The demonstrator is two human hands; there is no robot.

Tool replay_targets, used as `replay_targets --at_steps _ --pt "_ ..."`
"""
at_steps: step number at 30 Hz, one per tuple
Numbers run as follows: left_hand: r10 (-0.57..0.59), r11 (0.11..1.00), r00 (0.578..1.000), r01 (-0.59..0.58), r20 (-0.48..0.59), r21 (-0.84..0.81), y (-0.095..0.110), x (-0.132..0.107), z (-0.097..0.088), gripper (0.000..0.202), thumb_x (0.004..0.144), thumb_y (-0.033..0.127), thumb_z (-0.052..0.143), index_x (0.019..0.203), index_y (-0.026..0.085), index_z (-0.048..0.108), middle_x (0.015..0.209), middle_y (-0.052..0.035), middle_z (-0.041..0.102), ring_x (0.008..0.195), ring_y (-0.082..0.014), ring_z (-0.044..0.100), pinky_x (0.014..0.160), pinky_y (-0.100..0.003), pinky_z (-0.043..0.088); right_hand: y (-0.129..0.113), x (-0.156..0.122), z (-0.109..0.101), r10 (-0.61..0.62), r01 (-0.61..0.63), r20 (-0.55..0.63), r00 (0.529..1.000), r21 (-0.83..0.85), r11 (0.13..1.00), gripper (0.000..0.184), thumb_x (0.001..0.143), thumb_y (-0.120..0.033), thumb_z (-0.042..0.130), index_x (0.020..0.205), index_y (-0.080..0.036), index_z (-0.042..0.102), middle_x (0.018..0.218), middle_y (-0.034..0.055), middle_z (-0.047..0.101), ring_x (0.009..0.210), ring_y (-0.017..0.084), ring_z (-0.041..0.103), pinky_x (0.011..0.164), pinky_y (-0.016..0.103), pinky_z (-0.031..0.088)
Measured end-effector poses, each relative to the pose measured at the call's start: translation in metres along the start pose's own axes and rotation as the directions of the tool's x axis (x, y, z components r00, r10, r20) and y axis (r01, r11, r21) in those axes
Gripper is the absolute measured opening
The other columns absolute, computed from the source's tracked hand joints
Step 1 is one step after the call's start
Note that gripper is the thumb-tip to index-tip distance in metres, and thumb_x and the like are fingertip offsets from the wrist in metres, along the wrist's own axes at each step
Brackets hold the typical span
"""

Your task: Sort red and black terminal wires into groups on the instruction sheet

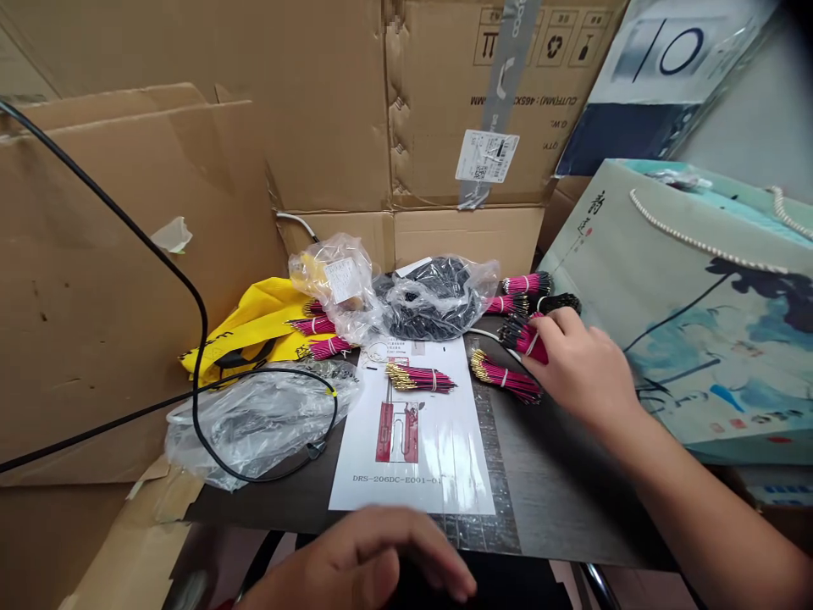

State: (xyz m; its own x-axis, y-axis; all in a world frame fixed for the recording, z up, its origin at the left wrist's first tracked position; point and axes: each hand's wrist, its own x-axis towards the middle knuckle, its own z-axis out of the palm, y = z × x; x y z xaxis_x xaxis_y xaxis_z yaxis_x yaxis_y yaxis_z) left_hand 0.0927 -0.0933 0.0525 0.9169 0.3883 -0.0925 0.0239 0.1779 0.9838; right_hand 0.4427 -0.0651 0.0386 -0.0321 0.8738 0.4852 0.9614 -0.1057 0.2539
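My right hand (581, 364) reaches across the dark tabletop (559, 491) and closes on a bundle of red wires (524, 336) with black ends. Another banded bundle (505, 377) with gold tips lies just left of that hand. A third bundle (420, 378) rests on the white instruction sheet (412, 440), which shows a red diagram. More red bundles (524, 284) lie at the back. My left hand (365, 563) hovers low at the table's front edge, fingers curled loosely, holding nothing I can see.
Cardboard boxes (330, 110) wall in the back and left. A printed paper gift bag (711, 305) stands at the right. Clear plastic bags (438, 296) of black parts, a yellow bag (260, 326), a crumpled plastic bag (254, 424) and a black cable (203, 339) crowd the left.
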Motion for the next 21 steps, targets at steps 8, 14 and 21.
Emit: replay_targets --at_steps 8,14,21 --pt "0.485 0.837 0.662 -0.163 -0.571 0.523 -0.001 0.073 0.0 0.041 0.099 0.036 0.057 0.14 0.028 0.054 0.134 -0.0123 0.063 0.114 -0.0256 0.065 0.096 -0.042 0.058 -0.028 -0.014 -0.057 -0.214 0.3 -0.334 0.918 0.233 0.925 0.026 0.094 -0.023 0.064 0.119 -0.016 0.061 0.096 0.0086 0.074 0.084 0.024 0.063 0.075 0.039 0.042" --pt "0.62 0.681 0.648 -0.163 -0.443 0.714 0.011 0.102 0.02 0.088 0.091 0.037 0.069 0.163 0.025 0.02 0.163 -0.0159 0.037 0.147 -0.0358 0.043 0.119 -0.055 0.044 -0.05 -0.019 -0.075 -0.243 0.361 -0.381 0.892 0.278 0.89 0.028 0.096 -0.013 0.054 0.124 -0.013 0.061 0.103 0.0134 0.073 0.084 0.025 0.064 0.074 0.04 0.046" --pt "0.684 0.676 0.566 -0.253 -0.46 0.693 0.003 0.11 0.027 0.089 0.092 0.03 0.068 0.165 0.025 0.017 0.155 -0.0153 0.051 0.139 -0.0306 0.055 0.117 -0.049 0.048 -0.058 -0.028 -0.07 -0.219 0.38 -0.436 0.873 0.327 0.865 0.045 0.097 -0.011 0.049 0.142 -0.013 0.052 0.105 0.0147 0.073 0.093 0.026 0.068 0.077 0.039 0.055"
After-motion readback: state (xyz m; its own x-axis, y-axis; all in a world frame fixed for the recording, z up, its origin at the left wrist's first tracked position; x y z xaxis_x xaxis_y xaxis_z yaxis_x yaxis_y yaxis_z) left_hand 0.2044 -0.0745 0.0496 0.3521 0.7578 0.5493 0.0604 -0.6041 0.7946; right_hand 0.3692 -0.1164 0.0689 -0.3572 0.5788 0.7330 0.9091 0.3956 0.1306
